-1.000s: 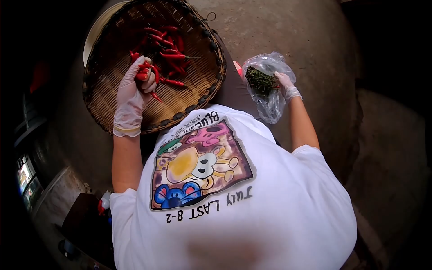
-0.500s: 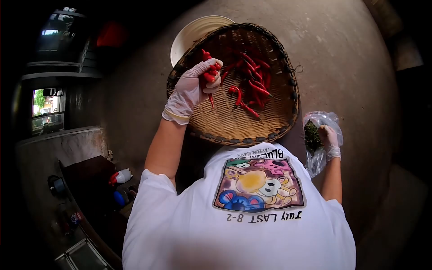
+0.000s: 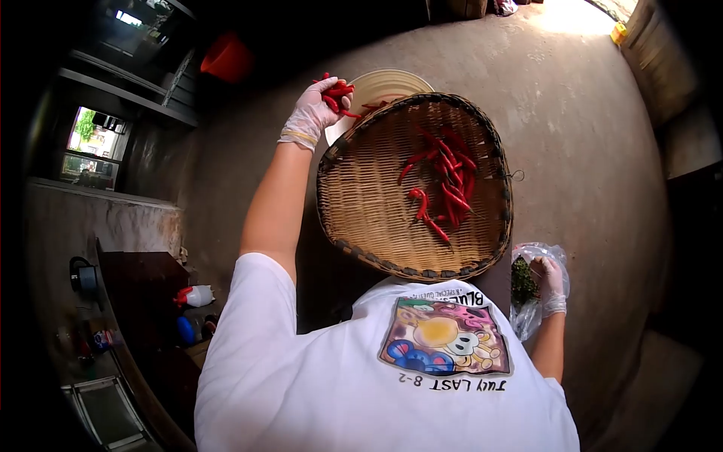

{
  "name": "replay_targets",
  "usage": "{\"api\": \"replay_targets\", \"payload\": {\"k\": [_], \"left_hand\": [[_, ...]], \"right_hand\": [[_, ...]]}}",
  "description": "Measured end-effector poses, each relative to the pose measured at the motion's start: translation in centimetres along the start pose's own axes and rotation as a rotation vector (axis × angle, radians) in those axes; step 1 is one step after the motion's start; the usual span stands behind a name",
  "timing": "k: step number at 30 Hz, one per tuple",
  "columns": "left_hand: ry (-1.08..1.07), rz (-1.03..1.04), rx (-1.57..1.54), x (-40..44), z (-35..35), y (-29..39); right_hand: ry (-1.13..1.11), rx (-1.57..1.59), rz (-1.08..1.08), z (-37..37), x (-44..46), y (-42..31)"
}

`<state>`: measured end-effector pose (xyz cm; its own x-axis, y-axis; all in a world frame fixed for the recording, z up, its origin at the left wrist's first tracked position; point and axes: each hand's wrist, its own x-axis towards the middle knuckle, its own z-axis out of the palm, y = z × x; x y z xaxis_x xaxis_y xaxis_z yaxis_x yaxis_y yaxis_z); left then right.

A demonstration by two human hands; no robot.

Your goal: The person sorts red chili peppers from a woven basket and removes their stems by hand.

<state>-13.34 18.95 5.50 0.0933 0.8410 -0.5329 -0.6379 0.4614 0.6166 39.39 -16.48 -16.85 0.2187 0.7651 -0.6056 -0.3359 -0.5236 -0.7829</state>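
My left hand (image 3: pixel 320 104), in a thin clear glove, is closed around several red chilies (image 3: pixel 339 92). It hangs over the left edge of a pale round basin (image 3: pixel 350 124), which holds some red chilies, partly hidden. A woven basket (image 3: pixel 354 181) with a dark rim rests at my lap and overlaps the basin. More red chilies (image 3: pixel 454 181) lie in its right half. At my right side, my gloved right hand (image 3: pixel 550 280) is at a clear plastic bag (image 3: pixel 527 320) full of green stems (image 3: pixel 523 283). Its fingertips are hidden, so its grip is unclear.
An orange-red bucket (image 3: pixel 227 58) stands at the upper left, near a window (image 3: pixel 94 139). Left of me is a dark table (image 3: pixel 135 290) with a white and red bottle (image 3: pixel 196 296). Wooden boards (image 3: pixel 659 64) lean at the upper right.
My left hand has moved with its chilies from above the basket to over the basin. The view has shifted, showing more floor and basin. My right hand stays at the bag.
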Motion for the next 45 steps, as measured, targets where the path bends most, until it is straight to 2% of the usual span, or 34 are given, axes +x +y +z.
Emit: {"api": "replay_targets", "payload": {"k": [3, 6, 7, 8, 11, 12, 14, 18, 19, 21, 23, 24, 25, 26, 29, 32, 36, 40, 41, 44, 45], "left_hand": [[0.043, 0.052, -0.041, 2.5, -0.9, 0.6], [0.040, 0.056, 0.064, 3.5, -1.3, 0.0], [-0.076, 0.009, 0.120, 3.5, -1.5, 0.0], [-0.050, 0.028, 0.070, 3.9, -1.4, -0.5], [0.203, 0.029, 0.404, 4.2, -1.3, -0.9], [0.195, 0.031, 0.482, 3.4, -0.9, -1.1], [0.253, 0.170, 0.670, 4.8, -1.8, -1.2], [0.017, 0.751, 0.832, -1.0, 2.4, -4.2], [-0.111, 0.761, 0.925, -2.9, 3.4, -5.1], [-0.377, 0.545, 0.996, -5.9, 4.7, -8.3], [-0.522, 0.184, 1.261, -6.6, 3.6, -11.9], [-0.495, 0.012, 1.568, -6.8, 3.2, -13.2], [-0.488, -0.016, 1.831, -7.1, 2.8, -14.2], [-0.407, -0.023, 1.960, -7.6, 2.6, -15.4], [-0.333, 0.145, 2.174, -7.9, 1.8, -17.4], [-0.465, 0.454, 2.221, -8.0, 1.8, -18.3], [-0.637, 0.414, 2.275, -7.0, 1.1, -18.2], [-0.663, 0.388, 2.242, -7.7, 1.1, -18.2], [-0.672, 0.457, 2.188, -8.0, 0.9, -18.1], [-0.527, 0.242, 1.896, -7.8, 0.5, -17.5], [-0.512, 0.229, 1.790, -8.1, 0.7, -17.1]], "right_hand": [[-0.036, -0.014, 0.007, 0.3, -0.3, -0.1], [-0.067, -0.041, 0.010, 0.5, -0.6, -0.4], [-0.094, -0.039, 0.003, 0.4, -0.4, -0.2], [-0.118, -0.036, -0.001, 0.1, -0.3, 0.0], [-0.049, -0.007, 0.014, 2.3, -1.8, -1.5], [-0.050, -0.003, 0.023, 2.4, -2.0, -1.8], [-0.032, 0.000, 0.009, 3.4, -2.4, -2.7], [-0.065, -0.030, -0.010, 4.7, -1.9, -3.5], [-0.073, -0.037, -0.017, 5.1, -1.9, -3.7], [-0.099, -0.055, -0.006, 5.0, -1.3, -3.5], [-0.145, -0.054, -0.014, 4.7, -0.5, -3.1], [-0.168, -0.051, -0.019, 4.7, -0.3, -2.9], [-0.162, -0.061, -0.018, 4.8, -0.3, -2.9], [-0.156, -0.070, -0.017, 4.9, -0.5, -3.1], [-0.110, -0.069, -0.002, 5.2, -1.3, -3.4], [-0.099, -0.051, 0.009, 4.9, -1.6, -3.1], [-0.077, -0.036, 0.023, 5.2, -2.2, -3.6], [-0.089, 0.008, -0.101, 6.8, -3.0, -5.3], [-0.069, -0.011, -0.158, 7.8, -3.6, -6.4], [-0.111, -0.058, -0.308, 11.0, -5.8, -10.2], [-0.141, -0.037, -0.339, 12.1, -6.4, -11.2]]}}
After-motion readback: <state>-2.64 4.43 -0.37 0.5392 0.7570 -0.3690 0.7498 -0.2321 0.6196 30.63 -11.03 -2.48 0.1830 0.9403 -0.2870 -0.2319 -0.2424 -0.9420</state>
